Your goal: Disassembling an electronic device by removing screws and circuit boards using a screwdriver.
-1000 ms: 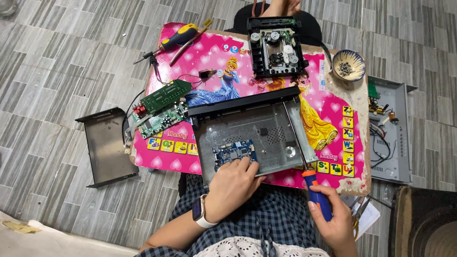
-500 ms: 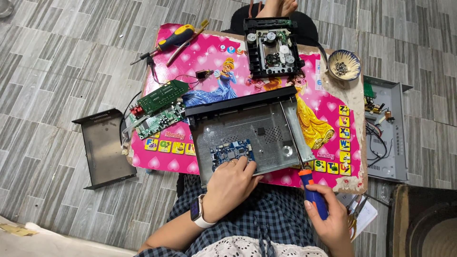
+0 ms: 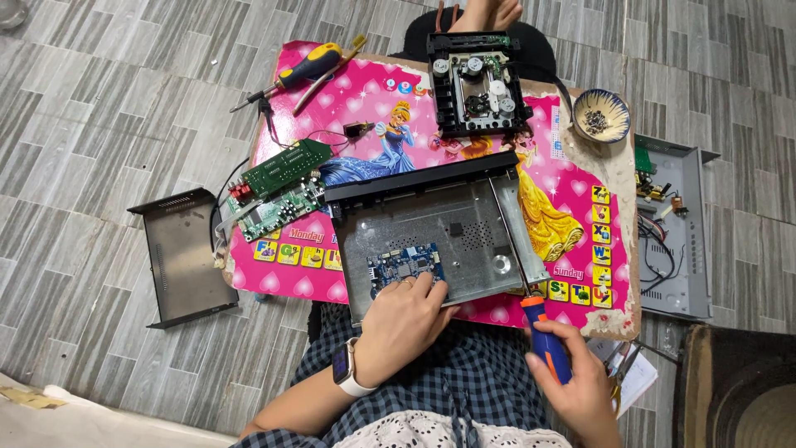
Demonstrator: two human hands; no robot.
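Left hand [image 3: 404,319]: fingers spread, pressing blue circuit board [image 3: 405,268] inside open metal chassis [image 3: 435,236].
Right hand [image 3: 574,383]: clamped on blue-handled screwdriver [image 3: 546,338], right of board.
Bowl [image 3: 601,114]: far right, holds screws.

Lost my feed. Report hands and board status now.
Left hand pressing blue circuit board in metal case. Right hand gripping screwdriver. Nothing blocking the board.

Left hand [image 3: 404,319] presses its fingertips on the small blue circuit board [image 3: 405,267] inside the open metal chassis [image 3: 464,228]. Right hand [image 3: 574,383] grips a blue-handled screwdriver [image 3: 545,336], shaft running up along the chassis's right wall. On the pink worktop [image 3: 572,178]: green boards [image 3: 278,187] at left, a disc drive mechanism [image 3: 477,83] up top, a bowl of screws [image 3: 601,114] beside it.
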